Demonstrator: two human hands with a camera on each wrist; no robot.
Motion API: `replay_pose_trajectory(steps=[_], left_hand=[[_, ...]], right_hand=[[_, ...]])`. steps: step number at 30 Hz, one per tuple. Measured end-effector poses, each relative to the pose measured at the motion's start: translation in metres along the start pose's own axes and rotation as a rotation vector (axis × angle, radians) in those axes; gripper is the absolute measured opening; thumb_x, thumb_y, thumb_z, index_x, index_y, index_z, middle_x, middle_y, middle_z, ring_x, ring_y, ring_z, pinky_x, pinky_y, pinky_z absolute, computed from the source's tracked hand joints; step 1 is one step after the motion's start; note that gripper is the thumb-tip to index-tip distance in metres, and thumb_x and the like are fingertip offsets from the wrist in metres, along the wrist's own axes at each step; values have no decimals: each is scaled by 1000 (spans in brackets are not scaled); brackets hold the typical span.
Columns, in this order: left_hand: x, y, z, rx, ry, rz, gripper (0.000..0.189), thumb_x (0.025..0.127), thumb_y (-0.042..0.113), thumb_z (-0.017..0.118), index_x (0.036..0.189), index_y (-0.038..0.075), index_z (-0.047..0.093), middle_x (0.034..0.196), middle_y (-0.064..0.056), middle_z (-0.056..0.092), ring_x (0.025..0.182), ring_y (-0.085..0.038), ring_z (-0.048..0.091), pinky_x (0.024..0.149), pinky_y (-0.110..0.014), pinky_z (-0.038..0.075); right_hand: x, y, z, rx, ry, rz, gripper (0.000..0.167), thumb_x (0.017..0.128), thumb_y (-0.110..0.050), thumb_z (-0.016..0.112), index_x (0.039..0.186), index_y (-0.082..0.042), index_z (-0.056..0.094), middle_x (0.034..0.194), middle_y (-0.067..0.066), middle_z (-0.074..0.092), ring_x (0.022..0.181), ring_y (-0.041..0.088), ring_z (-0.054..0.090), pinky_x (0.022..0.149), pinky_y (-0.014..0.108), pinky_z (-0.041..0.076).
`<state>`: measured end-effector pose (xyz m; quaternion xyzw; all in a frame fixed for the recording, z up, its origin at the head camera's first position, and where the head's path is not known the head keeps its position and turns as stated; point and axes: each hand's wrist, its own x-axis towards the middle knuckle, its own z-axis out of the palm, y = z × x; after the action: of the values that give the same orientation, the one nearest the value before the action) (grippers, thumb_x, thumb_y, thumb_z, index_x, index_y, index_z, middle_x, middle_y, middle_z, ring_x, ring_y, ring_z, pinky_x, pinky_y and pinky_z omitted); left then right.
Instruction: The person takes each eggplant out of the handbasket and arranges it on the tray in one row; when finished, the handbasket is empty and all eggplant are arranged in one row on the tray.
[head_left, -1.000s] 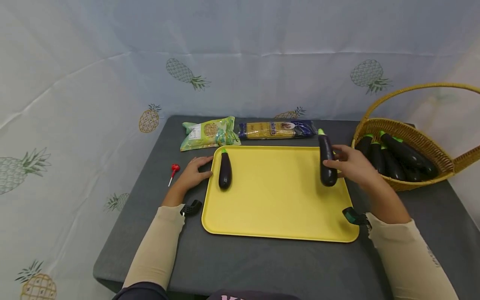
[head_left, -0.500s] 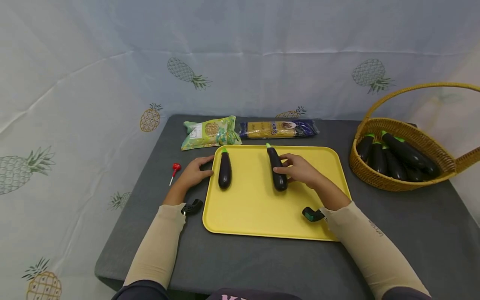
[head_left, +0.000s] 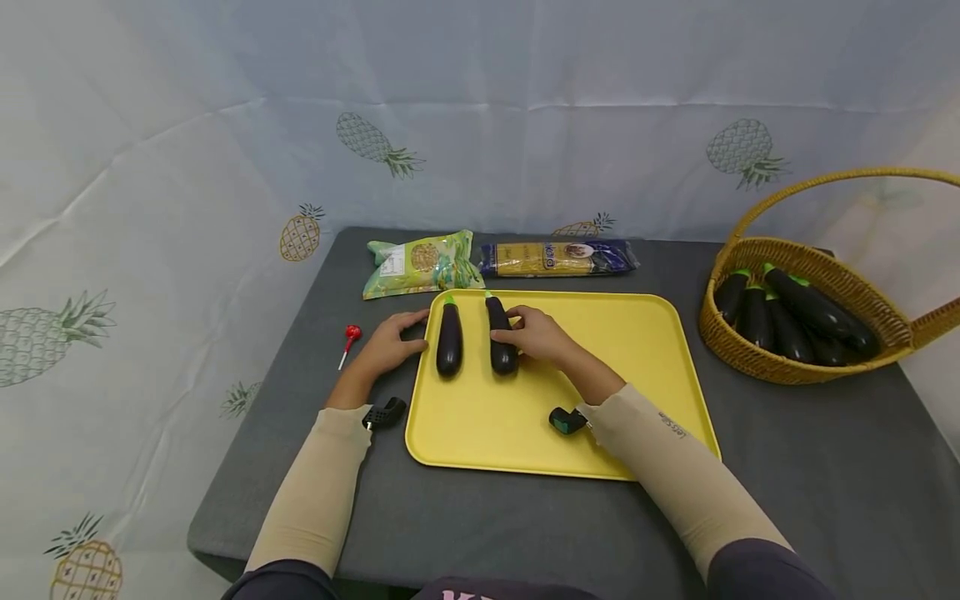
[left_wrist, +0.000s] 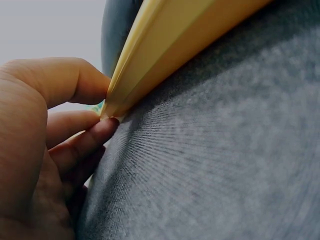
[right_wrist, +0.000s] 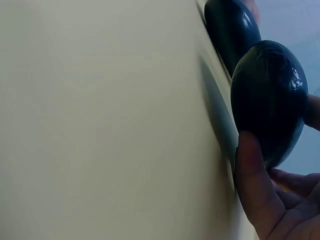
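My right hand (head_left: 542,337) grips a dark purple eggplant (head_left: 498,335) by its sides, green stem end pointing away. The right wrist view shows its rounded glossy end (right_wrist: 270,100) between thumb and fingers, close over the yellow tray (head_left: 585,433). A second eggplant (head_left: 449,337) lies along the tray's left side, roughly parallel to the held one. My left hand (head_left: 388,346) rests at the tray's left edge, thumb and forefinger spread apart. In the left wrist view the thumb (left_wrist: 75,82) and fingertips touch the tray's rim (left_wrist: 150,55).
A wicker basket (head_left: 780,372) with a tall handle holds several eggplants (head_left: 806,308) at the right. Behind the tray lie a green snack bag (head_left: 423,265) and a packet of pasta (head_left: 558,259). A red lollipop (head_left: 352,333) lies left of my left hand.
My right hand has carried the eggplant leftward from the tray's right side, near the basket, to beside the other eggplant. My left hand has stayed at the tray's edge.
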<state>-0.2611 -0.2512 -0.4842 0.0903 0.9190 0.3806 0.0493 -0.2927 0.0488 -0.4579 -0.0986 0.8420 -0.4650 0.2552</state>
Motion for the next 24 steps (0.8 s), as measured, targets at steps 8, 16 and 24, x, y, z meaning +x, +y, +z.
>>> replay_pose_trajectory(steps=[8,16,24], left_hand=[[0,0,0,31,10,16,65,86,24,64,147,12,46,144,-18,45,137,-35,33,110,-53,24],[-1,1,-1,30,11,17,64,87,24,65,147,12,46,144,-17,45,137,-35,33,110,-52,25],[-3,-1,2,23,13,21,64,87,23,66,147,11,46,145,-18,45,137,-37,32,110,-54,24]], right_hand=[[7,-14,13,-148,39,-14,73,88,-48,68,144,-9,44,117,13,60,81,21,65,66,33,55],[11,-19,21,-246,72,-14,79,85,-59,65,144,-9,45,117,11,62,83,18,64,72,35,52],[6,-13,20,-209,86,-37,78,87,-61,62,143,-9,46,112,8,63,86,22,64,74,38,52]])
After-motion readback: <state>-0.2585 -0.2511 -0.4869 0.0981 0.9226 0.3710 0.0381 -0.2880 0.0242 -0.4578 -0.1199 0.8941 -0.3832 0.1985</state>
